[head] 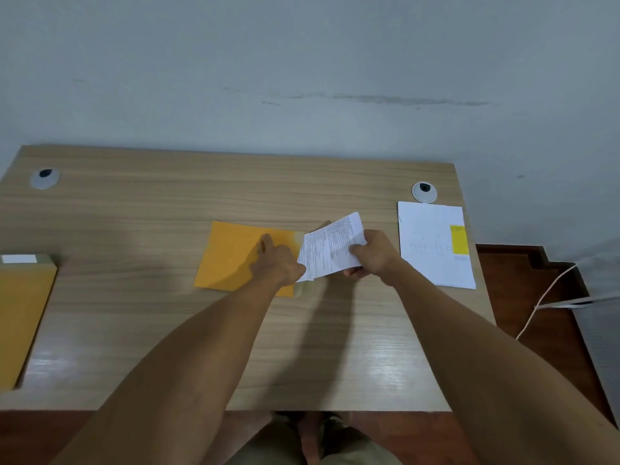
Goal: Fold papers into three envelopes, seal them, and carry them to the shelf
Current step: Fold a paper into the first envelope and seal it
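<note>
Fingers of the right hand are closed on a folded printed white paper (left hand flat, fingers extended) beside an orange paper envelope at mid-table.

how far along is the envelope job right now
Early to midway. One envelope at the desk's left edge has white paper showing at its top, so it looks filled. In progress: the right hand feeds a folded printed sheet toward the middle envelope, which the left hand holds down. Unfolded papers wait on the right. No shelf is in view.

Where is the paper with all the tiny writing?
The printed paper is mid-desk in the right hand, its left edge at the yellow envelope under the left hand.
</note>
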